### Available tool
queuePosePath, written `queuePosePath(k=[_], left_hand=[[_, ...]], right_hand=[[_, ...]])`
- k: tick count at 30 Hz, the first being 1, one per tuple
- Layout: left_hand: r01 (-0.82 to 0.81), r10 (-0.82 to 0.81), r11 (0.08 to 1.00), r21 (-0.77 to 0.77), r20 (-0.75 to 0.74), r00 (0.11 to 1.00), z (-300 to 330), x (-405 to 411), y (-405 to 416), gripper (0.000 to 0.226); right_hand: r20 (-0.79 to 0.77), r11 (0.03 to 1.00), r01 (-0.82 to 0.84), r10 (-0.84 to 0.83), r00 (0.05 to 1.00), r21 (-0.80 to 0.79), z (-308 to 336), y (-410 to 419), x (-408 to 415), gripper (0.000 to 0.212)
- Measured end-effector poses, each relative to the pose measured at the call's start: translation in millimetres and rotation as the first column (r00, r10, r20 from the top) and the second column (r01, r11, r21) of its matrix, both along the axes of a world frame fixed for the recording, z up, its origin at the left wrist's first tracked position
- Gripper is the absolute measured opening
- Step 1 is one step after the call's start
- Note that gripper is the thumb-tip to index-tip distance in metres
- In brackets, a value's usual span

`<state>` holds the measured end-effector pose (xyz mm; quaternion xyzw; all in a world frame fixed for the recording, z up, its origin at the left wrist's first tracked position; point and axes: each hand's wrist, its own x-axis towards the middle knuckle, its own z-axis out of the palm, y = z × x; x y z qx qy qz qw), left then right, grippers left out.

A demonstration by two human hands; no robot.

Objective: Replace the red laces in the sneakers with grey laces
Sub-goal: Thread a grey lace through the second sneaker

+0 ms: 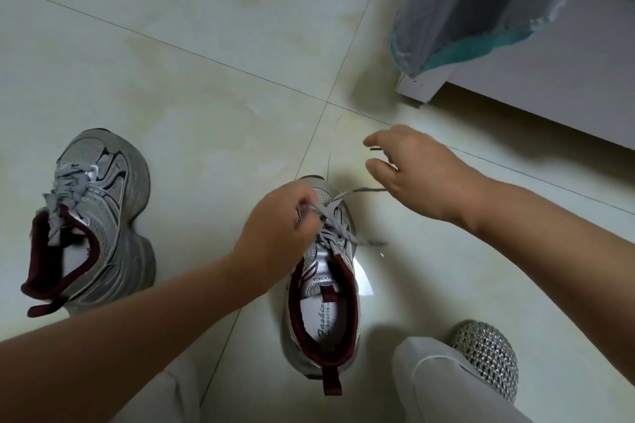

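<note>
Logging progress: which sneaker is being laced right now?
The centre sneaker, upright between both hands; the other sneaker lies untouched at far left.

A silver mesh sneaker with dark red lining stands upright, toe pointing away, partly threaded with a flat grey lace whose ends trail right. Well left of it, the matching sneaker leans sideways, fully laced in grey.

Open tiled floor lies beyond and between the 2 sneakers, the laced sneaker blocking its left edge, the white cabinet with hanging cloth closing its far right corner.
</note>
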<state>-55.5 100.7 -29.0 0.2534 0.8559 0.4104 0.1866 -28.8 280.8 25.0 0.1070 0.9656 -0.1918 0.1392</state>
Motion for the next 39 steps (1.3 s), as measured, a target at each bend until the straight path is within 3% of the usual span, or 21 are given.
queuePosePath(k=[2,3,6,8,9,11,13,14,16,18,20,23,26,31,39], left_hand=[[-0.282,0.226,0.950,0.135,0.327,0.918,15.4,-4.3,-3.6,0.020],[-0.378,0.295,0.912,0.161,0.386,0.874,19.9,-9.5,-8.8,0.022],[-0.599,0.475,0.784,0.159,0.467,0.746,19.6,-29.1,-35.3,0.025],[-0.731,0.626,0.681,0.042,0.486,0.610,8.4,-37.4,-56.3,0.016],[-0.755,0.704,0.653,-0.059,0.416,0.576,4.1,-38.2,-64.1,0.006],[-0.722,0.780,0.624,-0.300,0.172,0.602,-5.5,-36.6,-74.2,0.031],[-0.686,0.756,0.591,-0.424,-0.006,0.654,-0.3,-29.7,-71.6,0.060],[-0.659,0.704,0.625,-0.419,-0.063,0.708,3.8,-25.8,-67.7,0.060],[-0.510,0.503,0.769,-0.386,-0.128,0.855,10.7,-20.2,-52.0,0.035],[-0.276,0.257,0.859,-0.430,-0.105,0.961,14.2,-10.2,-34.5,0.017],[-0.067,0.048,0.864,-0.500,-0.052,0.998,16.2,6.5,-15.7,0.032],[0.041,-0.088,0.820,-0.571,-0.054,0.995,14.2,28.5,5.7,0.047],[0.088,-0.068,0.795,-0.601,0.057,0.996,6.9,33.0,12.1,0.038],[0.060,0.046,0.856,-0.513,0.190,0.981,3.4,29.4,9.7,0.012],[0.064,0.072,0.862,-0.504,0.246,0.967,2.4,29.7,8.3,0.016]], right_hand=[[0.045,1.000,0.013,-0.013,0.999,-0.001,-9.8,0.8,7.8,0.035],[0.071,1.000,0.007,-0.008,0.997,0.016,-14.6,0.7,11.9,0.035],[0.120,0.999,-0.004,0.008,0.993,-0.033,-22.6,-3.2,25.6,0.032],[0.127,0.974,0.082,-0.056,0.990,-0.210,-24.1,-10.3,36.5,0.029],[0.145,0.933,0.144,-0.101,0.984,-0.329,-24.0,-14.7,42.1,0.027],[0.178,0.856,0.214,-0.145,0.973,-0.472,-26.3,-22.5,50.8,0.023],[0.155,0.883,0.171,-0.113,0.981,-0.437,-33.7,-27.8,55.9,0.018],[0.140,0.906,0.139,-0.090,0.986,-0.399,-37.0,-30.1,56.4,0.019],[0.128,0.927,0.106,-0.064,0.990,-0.360,-40.7,-33.7,56.1,0.017],[0.127,0.919,0.121,-0.078,0.989,-0.374,-44.0,-37.0,55.9,0.019],[0.157,0.872,0.198,-0.141,0.977,-0.447,-46.6,-38.5,54.9,0.027],[0.210,0.779,0.309,-0.230,0.950,-0.545,-48.2,-39.6,53.5,0.033],[0.226,0.731,0.352,-0.270,0.936,-0.584,-49.3,-39.7,54.9,0.033],[0.215,0.638,0.389,-0.336,0.917,-0.664,-51.0,-40.8,58.3,0.031],[0.142,0.691,0.313,-0.294,0.945,-0.652,-56.6,-41.8,60.5,0.031]])
